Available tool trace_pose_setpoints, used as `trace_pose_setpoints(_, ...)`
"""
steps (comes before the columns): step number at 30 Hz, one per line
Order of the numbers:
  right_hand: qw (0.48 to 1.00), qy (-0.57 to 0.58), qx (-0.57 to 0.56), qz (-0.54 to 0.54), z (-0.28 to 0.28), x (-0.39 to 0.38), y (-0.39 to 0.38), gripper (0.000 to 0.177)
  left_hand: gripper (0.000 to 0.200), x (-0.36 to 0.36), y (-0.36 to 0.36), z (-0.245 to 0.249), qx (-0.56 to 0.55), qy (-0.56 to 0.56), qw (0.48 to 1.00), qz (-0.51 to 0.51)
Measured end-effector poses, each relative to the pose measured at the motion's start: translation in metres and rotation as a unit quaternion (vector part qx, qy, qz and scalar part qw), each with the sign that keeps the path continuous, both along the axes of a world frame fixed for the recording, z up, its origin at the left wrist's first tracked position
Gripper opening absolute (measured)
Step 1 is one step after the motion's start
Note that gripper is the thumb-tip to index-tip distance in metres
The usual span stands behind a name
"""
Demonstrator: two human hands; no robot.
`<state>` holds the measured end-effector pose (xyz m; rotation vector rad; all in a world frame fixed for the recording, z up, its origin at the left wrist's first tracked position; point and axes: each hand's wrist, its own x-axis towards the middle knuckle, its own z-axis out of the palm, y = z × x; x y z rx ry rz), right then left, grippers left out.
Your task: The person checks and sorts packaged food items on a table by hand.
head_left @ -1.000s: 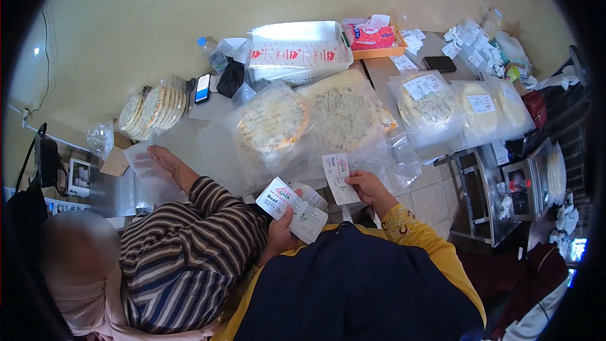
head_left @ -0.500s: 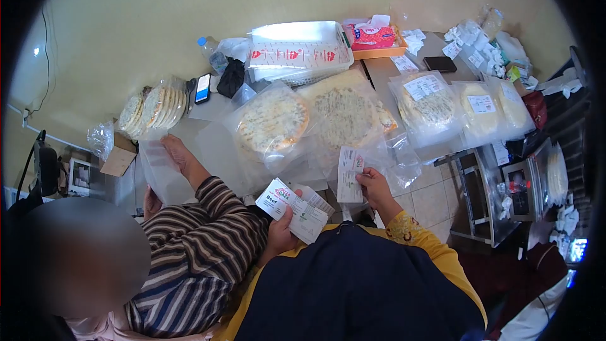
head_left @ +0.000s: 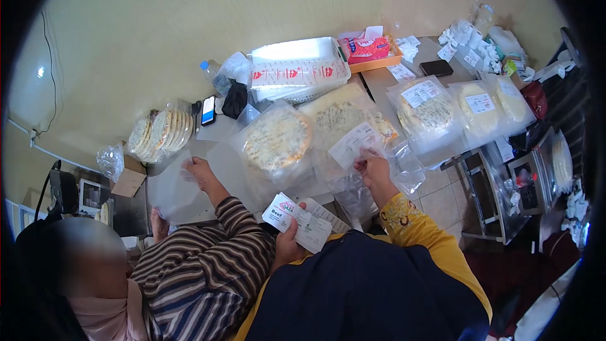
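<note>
Slanting up-right lengthwise, label (head_left: 355, 143) pinched by right hand (head_left: 374, 170).

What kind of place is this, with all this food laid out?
Most likely a small food-packing workroom: bagged flatbreads cover the table, the left hand holds a stack of printed labels, the right hand holds a single label, and the bags further right already carry labels.
</note>
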<state>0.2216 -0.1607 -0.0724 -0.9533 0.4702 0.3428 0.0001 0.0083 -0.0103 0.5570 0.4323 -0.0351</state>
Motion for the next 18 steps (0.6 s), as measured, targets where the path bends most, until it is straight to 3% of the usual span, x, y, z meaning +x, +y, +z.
trace_pose_setpoints(5,0.997,-0.040,0.057,-0.026,-0.020,0.016,0.019,0.020,0.044,0.000,0.004,-0.006,-0.024,-0.007,1.000,0.009)
trace_pose_setpoints(8,0.997,-0.034,0.061,-0.031,-0.005,0.024,0.039,0.015,0.044,0.003,0.002,0.004,0.020,-0.002,1.000,0.006)
trace_pose_setpoints(11,0.996,0.030,0.064,-0.044,-0.008,0.045,0.054,0.015,0.044,0.003,0.003,0.002,-0.014,-0.008,1.000,0.007)
trace_pose_setpoints(18,0.970,-0.001,0.239,-0.046,-0.023,0.059,0.062,0.018,0.044,0.002,0.002,-0.013,-0.019,-0.005,0.999,0.026)
